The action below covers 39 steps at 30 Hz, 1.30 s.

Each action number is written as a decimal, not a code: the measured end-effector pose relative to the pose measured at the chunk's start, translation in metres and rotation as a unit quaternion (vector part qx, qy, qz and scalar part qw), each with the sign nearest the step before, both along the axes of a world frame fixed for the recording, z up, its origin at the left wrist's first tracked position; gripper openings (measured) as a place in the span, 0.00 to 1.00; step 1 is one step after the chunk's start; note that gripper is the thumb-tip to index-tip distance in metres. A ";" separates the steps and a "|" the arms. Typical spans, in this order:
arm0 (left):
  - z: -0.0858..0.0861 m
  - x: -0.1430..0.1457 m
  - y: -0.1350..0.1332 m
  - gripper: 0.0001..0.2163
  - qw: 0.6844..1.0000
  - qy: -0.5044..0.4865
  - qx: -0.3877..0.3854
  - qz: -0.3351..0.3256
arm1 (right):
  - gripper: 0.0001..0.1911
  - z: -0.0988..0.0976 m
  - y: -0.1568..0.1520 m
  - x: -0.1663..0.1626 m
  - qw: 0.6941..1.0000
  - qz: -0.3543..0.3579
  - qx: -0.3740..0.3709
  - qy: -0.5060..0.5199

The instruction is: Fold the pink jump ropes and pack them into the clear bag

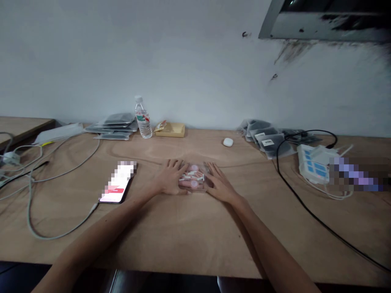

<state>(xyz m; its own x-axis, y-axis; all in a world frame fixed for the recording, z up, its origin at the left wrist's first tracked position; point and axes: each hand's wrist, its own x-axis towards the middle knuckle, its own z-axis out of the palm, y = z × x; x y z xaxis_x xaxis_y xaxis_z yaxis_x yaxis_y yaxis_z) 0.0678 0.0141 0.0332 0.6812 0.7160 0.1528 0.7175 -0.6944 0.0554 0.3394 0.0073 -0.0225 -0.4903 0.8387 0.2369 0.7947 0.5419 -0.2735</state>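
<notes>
A clear plastic pouch [193, 179] lies flat in the middle of the wooden table, with pink and white items showing inside it; their kind is too small to make out. My left hand [171, 178] rests on the pouch's left side, palm down with fingers stretched out. On the opposite side, my right hand [220, 182] lies over the right edge, its fingers likewise extended and apart. Neither hand is closed around anything. Parts of the pouch's side edges are hidden under my fingers.
A lit phone [117, 182] on a white cable lies to the left. Behind stand a water bottle [143, 118], a shallow wooden box [171, 130] and a white case [227, 142]. Packed sleeves [271, 140] and a power strip [313, 165] sit right; a black cable [301, 199] crosses there.
</notes>
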 end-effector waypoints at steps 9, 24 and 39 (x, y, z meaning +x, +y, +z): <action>-0.001 0.000 0.001 0.49 1.000 0.001 -0.003 0.010 | 0.41 -0.006 0.001 0.004 1.000 0.008 0.001 -0.006; -0.005 -0.002 0.003 0.49 1.000 -0.009 0.003 0.004 | 0.53 -0.002 0.006 0.007 0.996 -0.040 0.011 0.079; -0.003 -0.001 0.002 0.48 1.000 -0.005 0.003 0.009 | 0.41 -0.005 0.010 0.012 0.994 -0.040 0.011 0.103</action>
